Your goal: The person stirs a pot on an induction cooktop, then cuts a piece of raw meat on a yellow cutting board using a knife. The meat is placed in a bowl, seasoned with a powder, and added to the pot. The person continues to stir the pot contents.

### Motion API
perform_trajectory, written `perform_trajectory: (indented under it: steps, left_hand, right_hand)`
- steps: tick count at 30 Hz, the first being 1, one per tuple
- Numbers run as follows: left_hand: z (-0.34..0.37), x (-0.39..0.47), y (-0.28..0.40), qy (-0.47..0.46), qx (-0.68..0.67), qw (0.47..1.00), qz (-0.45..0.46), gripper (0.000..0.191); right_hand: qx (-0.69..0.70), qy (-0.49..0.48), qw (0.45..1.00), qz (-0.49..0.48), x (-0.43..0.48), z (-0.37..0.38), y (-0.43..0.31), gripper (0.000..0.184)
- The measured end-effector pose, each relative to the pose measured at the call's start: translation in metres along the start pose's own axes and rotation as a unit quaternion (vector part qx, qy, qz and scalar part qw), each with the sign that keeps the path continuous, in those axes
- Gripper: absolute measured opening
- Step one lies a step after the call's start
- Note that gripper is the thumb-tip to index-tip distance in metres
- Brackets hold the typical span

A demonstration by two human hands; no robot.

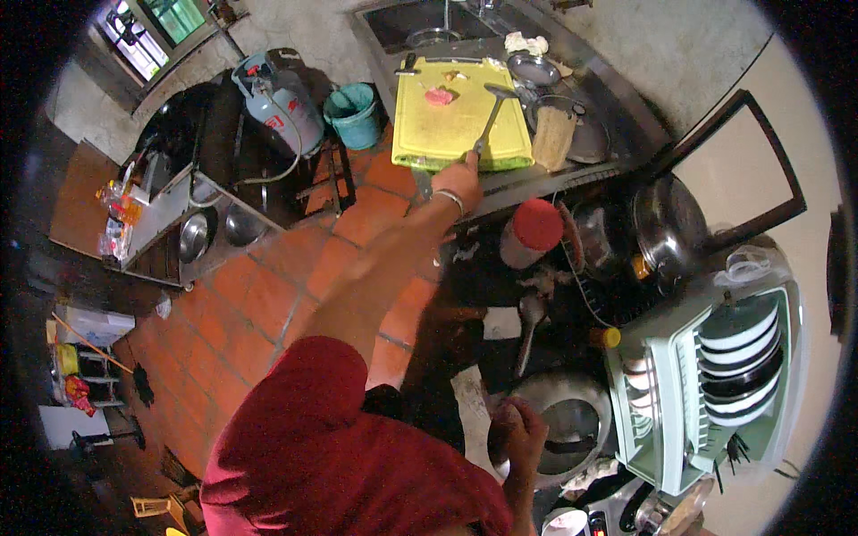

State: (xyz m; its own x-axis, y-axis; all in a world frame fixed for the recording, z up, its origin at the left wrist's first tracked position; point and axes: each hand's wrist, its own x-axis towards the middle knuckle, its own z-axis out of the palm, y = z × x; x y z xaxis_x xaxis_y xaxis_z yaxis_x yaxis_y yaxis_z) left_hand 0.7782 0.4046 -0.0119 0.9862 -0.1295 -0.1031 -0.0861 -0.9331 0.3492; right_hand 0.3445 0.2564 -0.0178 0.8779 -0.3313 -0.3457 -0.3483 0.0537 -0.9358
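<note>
My left hand [459,182], with a pale bracelet at its wrist, grips the handle of a metal cooking spatula [493,124]. The spatula's head lies over the right part of a yellow cutting board [462,137]. On that board are a pink piece of meat [440,96] and a few small pale food bits [456,76]. A dark handle [407,65] shows at the board's far left corner. Low in the view, my right hand [521,429] is curled beside a round, grey-rimmed pan or burner [600,409]; whether it holds something is unclear.
A wooden block [554,137] and a small metal bowl [534,70] flank the board. Nearer stand a red-lidded jar [533,228], a large spoon [529,328], a metal pot [670,218] and a pale green dish rack [660,415]. A gas cylinder [285,114] and teal bucket [353,120] stand left.
</note>
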Motion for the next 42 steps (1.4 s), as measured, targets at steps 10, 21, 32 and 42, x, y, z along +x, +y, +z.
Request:
perform_trajectory:
  steps: [10, 21, 32, 42]
  left_hand:
    - [-0.043, -0.036, -0.026, -0.082, -0.739, 0.668, 0.025, 0.018]
    - [-0.008, -0.318, -0.013, -0.540, -0.630, 0.518, 0.209, 0.032]
    - [0.053, -0.453, 0.077, -0.656, -0.339, 0.572, 0.358, 0.022]
    - [0.111, -0.585, 0.188, -0.662, -0.340, 0.607, 0.279, 0.023]
  right_hand:
    - [0.011, -0.025, 0.999, -0.020, 0.061, 0.041, -0.082, 0.021]
    - [0.191, -0.017, 0.973, -0.132, -0.017, 0.065, -0.076, 0.049]
    - [0.030, 0.521, 0.839, 0.154, -0.297, -0.108, -0.014, 0.031]
    - [-0.559, 0.506, 0.626, 0.197, -0.420, -0.409, -0.007, 0.039]
